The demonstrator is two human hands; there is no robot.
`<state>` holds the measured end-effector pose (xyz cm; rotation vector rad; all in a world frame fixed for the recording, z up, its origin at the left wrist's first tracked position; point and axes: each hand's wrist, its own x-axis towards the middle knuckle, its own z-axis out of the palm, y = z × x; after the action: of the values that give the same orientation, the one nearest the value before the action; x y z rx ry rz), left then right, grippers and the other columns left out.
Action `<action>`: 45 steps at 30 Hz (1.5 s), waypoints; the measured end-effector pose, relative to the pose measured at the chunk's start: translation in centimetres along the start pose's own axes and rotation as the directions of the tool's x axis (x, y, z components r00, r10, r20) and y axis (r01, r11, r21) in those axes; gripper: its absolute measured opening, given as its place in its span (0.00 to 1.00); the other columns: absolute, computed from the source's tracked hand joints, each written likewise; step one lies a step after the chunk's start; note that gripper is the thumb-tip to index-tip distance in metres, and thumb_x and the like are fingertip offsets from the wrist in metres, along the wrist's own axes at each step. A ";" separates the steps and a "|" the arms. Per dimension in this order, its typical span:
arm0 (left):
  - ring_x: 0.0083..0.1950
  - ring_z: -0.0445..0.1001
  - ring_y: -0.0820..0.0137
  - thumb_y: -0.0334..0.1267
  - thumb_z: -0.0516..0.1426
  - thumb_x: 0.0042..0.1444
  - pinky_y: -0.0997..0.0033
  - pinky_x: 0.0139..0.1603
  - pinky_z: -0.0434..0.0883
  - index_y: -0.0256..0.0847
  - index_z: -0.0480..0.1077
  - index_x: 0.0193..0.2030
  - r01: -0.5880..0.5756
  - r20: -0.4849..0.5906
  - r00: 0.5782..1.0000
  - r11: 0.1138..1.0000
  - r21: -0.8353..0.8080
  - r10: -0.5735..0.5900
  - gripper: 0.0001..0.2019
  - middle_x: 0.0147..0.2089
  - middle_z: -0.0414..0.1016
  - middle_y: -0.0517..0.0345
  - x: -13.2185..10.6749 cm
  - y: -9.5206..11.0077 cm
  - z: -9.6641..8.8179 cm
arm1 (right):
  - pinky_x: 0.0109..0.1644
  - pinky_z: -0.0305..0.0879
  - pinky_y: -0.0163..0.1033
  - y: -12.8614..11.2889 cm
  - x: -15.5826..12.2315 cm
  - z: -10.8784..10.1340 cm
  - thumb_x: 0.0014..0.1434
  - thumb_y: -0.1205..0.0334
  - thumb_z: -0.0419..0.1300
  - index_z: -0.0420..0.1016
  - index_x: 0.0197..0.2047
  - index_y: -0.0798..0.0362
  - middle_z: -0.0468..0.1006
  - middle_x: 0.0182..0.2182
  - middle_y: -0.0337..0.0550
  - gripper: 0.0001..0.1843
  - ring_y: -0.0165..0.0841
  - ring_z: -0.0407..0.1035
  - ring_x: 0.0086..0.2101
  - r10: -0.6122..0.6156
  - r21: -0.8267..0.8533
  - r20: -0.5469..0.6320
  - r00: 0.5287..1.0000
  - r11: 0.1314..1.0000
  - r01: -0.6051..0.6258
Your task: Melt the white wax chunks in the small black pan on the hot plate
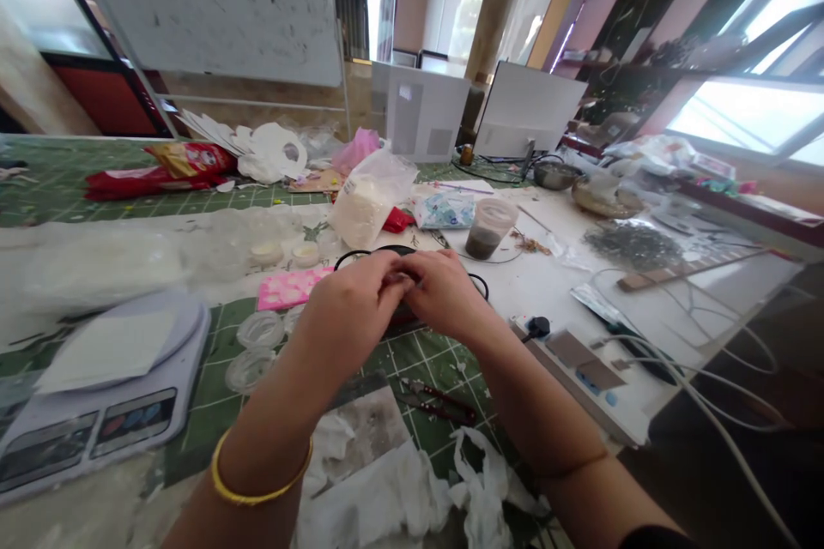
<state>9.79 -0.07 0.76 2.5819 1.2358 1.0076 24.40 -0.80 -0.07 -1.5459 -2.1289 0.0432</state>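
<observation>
My left hand [357, 304] and my right hand [444, 292] meet fingertip to fingertip above the green cutting mat [425, 356]. Both pinch something small between them that I cannot make out. Under them lies a thin black cable loop [360, 255] around a dark round object. A gold bangle [257, 480] sits on my left wrist. Small pliers with red handles [438, 399] lie just below my hands.
A digital kitchen scale [106, 395] stands at the left with clear round lids [257, 343] beside it. A pink mould [289, 287], a bag of white powder [370, 202] and a cup of dark material [487, 227] lie behind. A power strip [579, 360] and white cables are at the right.
</observation>
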 end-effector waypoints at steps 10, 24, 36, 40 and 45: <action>0.27 0.70 0.63 0.55 0.42 0.52 0.71 0.25 0.59 0.41 0.70 0.30 0.224 0.499 0.779 0.912 0.344 -0.380 0.23 0.27 0.74 0.51 -1.1 -4.8 -2.2 | 0.39 0.48 0.38 0.1 0.8 -1.3 0.60 0.58 0.42 0.66 0.31 0.55 0.73 0.26 0.41 0.16 0.30 0.65 0.31 0.122 -0.099 -0.037 0.992 0.987 -0.125; 0.26 0.70 0.65 0.49 0.41 0.54 0.74 0.22 0.55 0.42 0.69 0.26 0.160 0.533 0.771 0.916 0.369 -0.349 0.21 0.26 0.73 0.51 -0.9 -3.6 -1.8 | 0.33 0.53 0.34 1.4 0.3 -2.3 0.56 0.60 0.47 0.68 0.34 0.53 0.73 0.25 0.39 0.10 0.28 0.65 0.27 0.158 0.064 -0.077 0.984 0.986 -0.154; 0.26 0.69 0.66 0.52 0.42 0.52 0.73 0.22 0.55 0.40 0.68 0.25 0.231 0.565 0.703 0.890 0.393 -0.432 0.22 0.26 0.73 0.51 -0.6 -3.2 -2.2 | 0.38 0.55 0.37 0.9 -0.6 -2.9 0.59 0.60 0.45 0.73 0.38 0.51 0.77 0.31 0.41 0.15 0.32 0.68 0.34 0.106 -0.031 -0.043 0.993 0.994 -0.107; 0.29 0.70 0.65 0.52 0.45 0.51 0.72 0.25 0.56 0.42 0.69 0.29 0.188 0.590 0.707 0.907 0.376 -0.390 0.18 0.30 0.74 0.53 -0.7 -3.2 -2.2 | 0.42 0.56 0.39 0.2 -0.8 -2.5 0.58 0.60 0.46 0.73 0.38 0.49 0.77 0.34 0.39 0.14 0.33 0.68 0.37 0.029 -0.056 0.032 0.999 0.998 -0.027; 0.31 0.70 0.64 0.51 0.43 0.53 0.71 0.26 0.56 0.42 0.69 0.31 0.188 0.586 0.714 0.911 0.368 -0.384 0.19 0.31 0.75 0.52 -1.0 -3.0 -2.3 | 0.45 0.55 0.41 0.0 -0.6 -2.4 0.58 0.59 0.46 0.73 0.39 0.51 0.77 0.36 0.41 0.15 0.33 0.68 0.39 0.038 -0.045 0.011 0.999 0.998 -0.038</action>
<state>5.99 0.76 0.96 2.4412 1.5587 -0.1629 25.48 -1.96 1.78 -1.6160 -2.1230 0.0175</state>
